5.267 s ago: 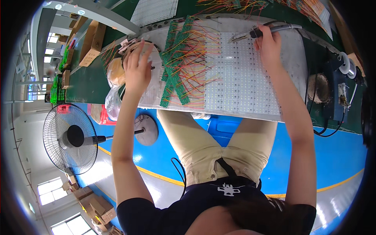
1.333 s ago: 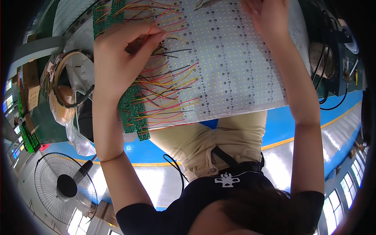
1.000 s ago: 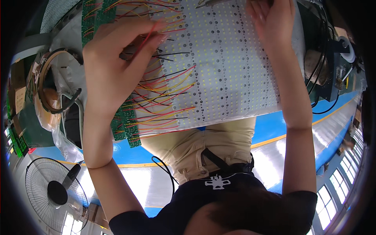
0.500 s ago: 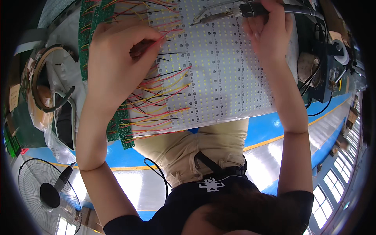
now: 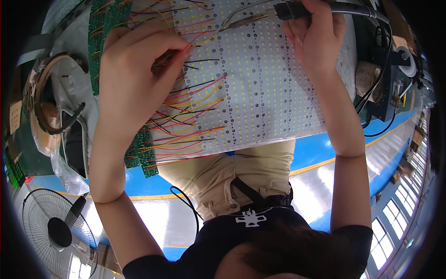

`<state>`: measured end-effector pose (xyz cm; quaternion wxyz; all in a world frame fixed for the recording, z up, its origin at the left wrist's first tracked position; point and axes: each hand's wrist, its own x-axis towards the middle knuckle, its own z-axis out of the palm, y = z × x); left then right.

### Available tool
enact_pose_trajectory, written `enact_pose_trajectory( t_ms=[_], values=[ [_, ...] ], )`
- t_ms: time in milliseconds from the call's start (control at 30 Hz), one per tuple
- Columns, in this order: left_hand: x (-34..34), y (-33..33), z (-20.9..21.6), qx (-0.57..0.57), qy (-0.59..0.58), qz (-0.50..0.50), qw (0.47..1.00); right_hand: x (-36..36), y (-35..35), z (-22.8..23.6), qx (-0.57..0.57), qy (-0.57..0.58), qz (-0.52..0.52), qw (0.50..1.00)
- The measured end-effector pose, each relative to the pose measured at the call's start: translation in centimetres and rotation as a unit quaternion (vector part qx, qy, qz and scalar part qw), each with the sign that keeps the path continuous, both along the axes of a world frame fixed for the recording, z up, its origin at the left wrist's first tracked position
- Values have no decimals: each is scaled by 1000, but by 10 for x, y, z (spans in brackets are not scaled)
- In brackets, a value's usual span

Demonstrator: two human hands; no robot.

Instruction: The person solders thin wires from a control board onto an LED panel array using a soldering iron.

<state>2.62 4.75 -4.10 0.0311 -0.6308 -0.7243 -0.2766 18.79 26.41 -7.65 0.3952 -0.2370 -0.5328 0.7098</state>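
My left hand [image 5: 132,74] is closed in a pinch on a thin red wire [image 5: 199,38] at the left part of a pale perforated board [image 5: 274,102] dotted with rows of small yellowish spots. In my right hand [image 5: 320,44] is a soldering iron [image 5: 287,10] with a dark handle and a thin metal tube beside its shaft. Its tip points left, close to the end of the pinched wire; whether they touch I cannot tell. Red, yellow and black wires [image 5: 195,103] run from narrow green circuit boards [image 5: 147,156] onto the pale board. My left hand covers part of these.
Left of the boards lie a brown ring-shaped roll [image 5: 42,88] and clear plastic bags [image 5: 69,179]. A fan [image 5: 59,231] stands at lower left. On the right are black cables [image 5: 371,93], a dark device [image 5: 385,100] and a white spool [image 5: 405,63].
The soldering iron's tip has shifted left, nearer the pinched wire's end, together with my right hand. My left hand has slid slightly left, still holding the wire.
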Motion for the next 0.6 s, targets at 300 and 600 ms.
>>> enact_pose_trajectory(
  t_ms=[300, 600],
  values=[
    [0, -1, 0, -4, 13, -3, 1000, 1, -1, 2, 16, -13, 8, 1000],
    [0, -2, 1, -3, 9, 2, 1000, 0, -3, 5, 7, -35, 11, 999]
  ],
)
